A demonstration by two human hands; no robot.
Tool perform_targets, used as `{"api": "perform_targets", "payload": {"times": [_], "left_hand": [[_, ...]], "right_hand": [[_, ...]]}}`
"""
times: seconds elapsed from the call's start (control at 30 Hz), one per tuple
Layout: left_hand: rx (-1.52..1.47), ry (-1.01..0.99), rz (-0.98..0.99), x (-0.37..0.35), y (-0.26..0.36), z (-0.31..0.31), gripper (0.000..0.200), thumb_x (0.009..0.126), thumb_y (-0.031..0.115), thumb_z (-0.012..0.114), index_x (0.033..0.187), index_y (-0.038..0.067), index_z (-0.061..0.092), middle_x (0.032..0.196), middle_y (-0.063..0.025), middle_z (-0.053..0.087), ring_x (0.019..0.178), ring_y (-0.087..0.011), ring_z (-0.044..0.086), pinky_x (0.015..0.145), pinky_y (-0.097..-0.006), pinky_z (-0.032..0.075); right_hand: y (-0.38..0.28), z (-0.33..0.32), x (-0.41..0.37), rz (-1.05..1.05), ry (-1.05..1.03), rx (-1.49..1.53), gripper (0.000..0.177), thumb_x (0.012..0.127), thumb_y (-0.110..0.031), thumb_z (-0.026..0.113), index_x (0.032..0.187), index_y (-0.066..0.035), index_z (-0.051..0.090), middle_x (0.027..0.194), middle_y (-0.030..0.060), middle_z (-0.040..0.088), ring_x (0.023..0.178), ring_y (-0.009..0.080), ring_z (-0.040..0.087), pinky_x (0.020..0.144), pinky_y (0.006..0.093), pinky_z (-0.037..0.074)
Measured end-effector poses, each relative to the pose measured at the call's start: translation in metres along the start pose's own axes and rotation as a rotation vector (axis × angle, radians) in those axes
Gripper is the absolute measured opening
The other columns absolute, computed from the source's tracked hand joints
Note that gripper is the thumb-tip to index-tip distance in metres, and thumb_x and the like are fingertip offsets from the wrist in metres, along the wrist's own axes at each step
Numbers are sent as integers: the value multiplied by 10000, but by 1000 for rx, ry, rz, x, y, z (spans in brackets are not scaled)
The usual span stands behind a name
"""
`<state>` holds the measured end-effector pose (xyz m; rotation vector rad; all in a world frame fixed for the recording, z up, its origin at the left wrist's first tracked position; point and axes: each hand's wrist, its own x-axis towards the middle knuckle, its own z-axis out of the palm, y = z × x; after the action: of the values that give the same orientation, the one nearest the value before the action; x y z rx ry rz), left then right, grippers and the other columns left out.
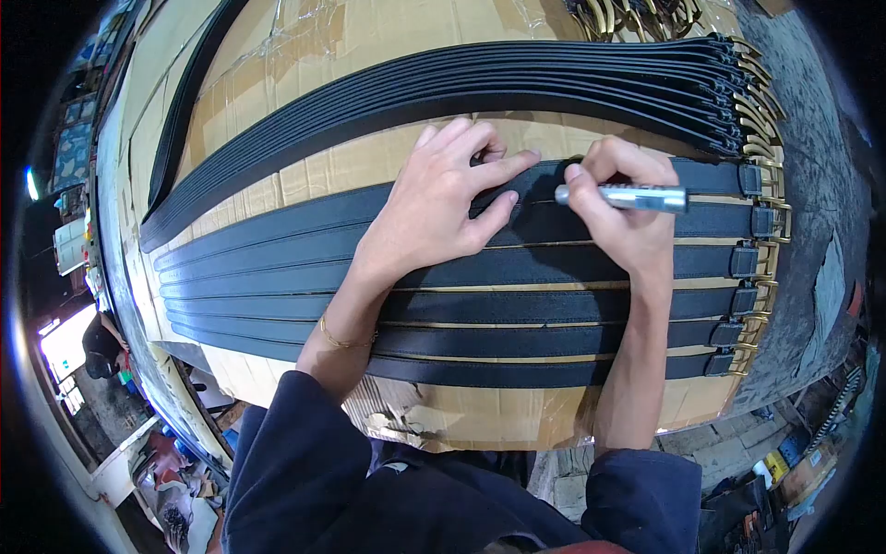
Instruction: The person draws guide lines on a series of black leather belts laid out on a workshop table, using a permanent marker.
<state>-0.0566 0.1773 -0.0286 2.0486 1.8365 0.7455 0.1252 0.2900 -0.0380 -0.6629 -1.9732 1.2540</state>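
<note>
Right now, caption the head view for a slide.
Left hand on black belts, right hand holding a silver marker pen over them.

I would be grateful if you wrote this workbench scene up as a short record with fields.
Surface: cardboard
Row: six dark belts, laid side by side
Row ends: gold-coloured buckles, at the picture's right
Beyond the row: a belt bundle, packed closely together
Right hand: grip around a silver pen-like tool
Left hand: over the row's upper belts, nothing visibly held
Left wrist: thin bracelet
</note>
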Motion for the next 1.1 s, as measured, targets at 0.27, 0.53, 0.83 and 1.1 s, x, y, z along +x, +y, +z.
{"api": "perform_targets", "payload": {"times": [0.27, 0.53, 0.83, 1.1], "left_hand": [[-6, -5, -3, 0, 0, 0, 382, 767, 144, 682, 1143, 82, 698, 899, -94, 519, 896, -268, 508, 833, -374, 407], [-5, -8, -8, 0, -1, 1, 384, 763, 142, 681, 1141, 82, 699, 909, -96, 522, 908, -270, 508, 842, -377, 407], [2, 0, -5, -1, -1, 1, 393, 764, 145, 680, 1152, 85, 698, 906, -98, 521, 901, -269, 506, 834, -379, 410], [0, 9, 5, -1, -2, 2, 386, 765, 147, 681, 1146, 87, 699, 893, -94, 508, 894, -266, 506, 823, -373, 411]], "right_hand": [[-1, 2, 2, -13, -33, -4, 266, 727, -74, 707, 608, -8, 477, 505, 68, 452, 454, 149, 418, 454, 306, 318], [0, 4, 1, -45, -65, -60, 264, 732, -73, 701, 615, -7, 474, 512, 79, 456, 450, 174, 417, 454, 317, 329], [0, 1, 0, 22, 3, 47, 250, 746, -60, 691, 616, -3, 486, 517, 55, 452, 469, 115, 399, 461, 297, 315], [0, 6, 0, -66, -41, -83, 259, 736, -66, 700, 626, -3, 473, 520, 83, 437, 462, 167, 423, 460, 320, 322]]}}
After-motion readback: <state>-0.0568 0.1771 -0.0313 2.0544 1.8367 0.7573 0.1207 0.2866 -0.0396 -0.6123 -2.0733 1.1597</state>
